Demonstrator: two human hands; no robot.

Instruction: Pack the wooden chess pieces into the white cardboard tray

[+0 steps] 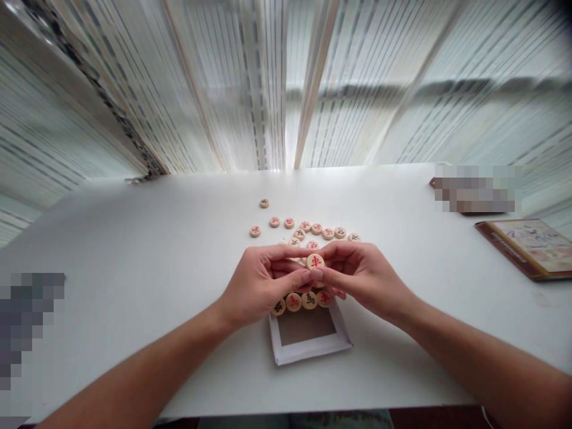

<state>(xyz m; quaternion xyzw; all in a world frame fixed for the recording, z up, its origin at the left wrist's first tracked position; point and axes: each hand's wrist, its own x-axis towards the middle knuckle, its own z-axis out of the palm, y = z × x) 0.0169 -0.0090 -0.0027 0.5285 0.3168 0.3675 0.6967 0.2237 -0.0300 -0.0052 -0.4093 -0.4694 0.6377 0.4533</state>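
Nearest my view, two bare forearms [156,363] reach over a white bench [134,238]. The left hand [257,277] and right hand [370,268] pinch one red-marked disc [315,261] between their fingers [290,252], near a tray [313,348] holding a row of discs [309,300]. I judge it light, stiff, smooth, not fragile, best held by its edge.

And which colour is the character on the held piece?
Red, on the held piece; the head view shows it best.
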